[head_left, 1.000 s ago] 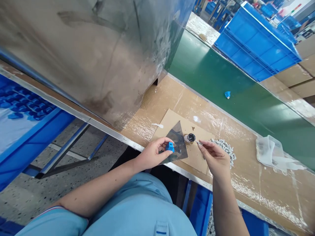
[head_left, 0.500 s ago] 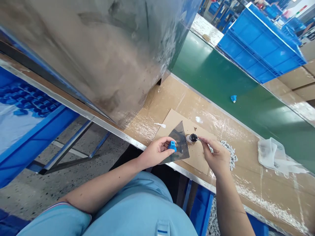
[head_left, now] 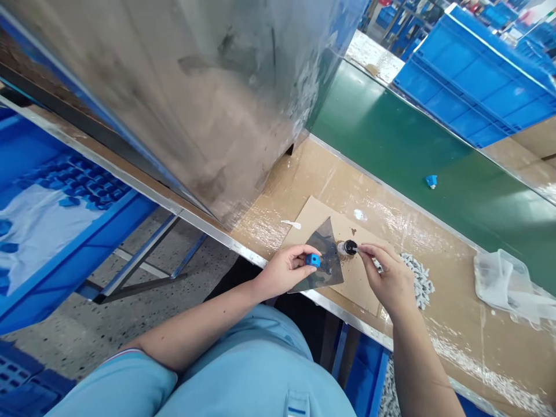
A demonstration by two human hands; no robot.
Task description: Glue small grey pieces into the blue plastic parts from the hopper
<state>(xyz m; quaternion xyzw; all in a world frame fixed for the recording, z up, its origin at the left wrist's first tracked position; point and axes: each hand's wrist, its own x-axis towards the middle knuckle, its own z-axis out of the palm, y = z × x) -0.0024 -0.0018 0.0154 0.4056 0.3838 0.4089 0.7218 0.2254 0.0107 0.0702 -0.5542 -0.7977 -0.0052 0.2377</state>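
My left hand point(head_left: 284, 269) pinches a small blue plastic part point(head_left: 312, 260) over a dark shiny triangular sheet point(head_left: 324, 263) at the bench's near edge. My right hand point(head_left: 388, 277) is closed in a pinch on a thin small piece, whose tip touches a small round pot with a dark inside point(head_left: 348, 248). Both rest above a cardboard pad point(head_left: 313, 217). A heap of small grey-white pieces point(head_left: 421, 279) lies just right of my right hand.
A green conveyor belt point(head_left: 391, 145) runs behind the bench, with one blue part point(head_left: 431, 181) on it. A big metal housing point(head_left: 182, 87) stands at left. Blue crates point(head_left: 469, 87) sit beyond the belt, a clear bag point(head_left: 504, 284) at right, a blue bin of parts point(head_left: 65, 191) at lower left.
My right hand has moved left from beside the grey pieces to the small pot. My left hand keeps its hold on the blue part. The view has shifted slightly.
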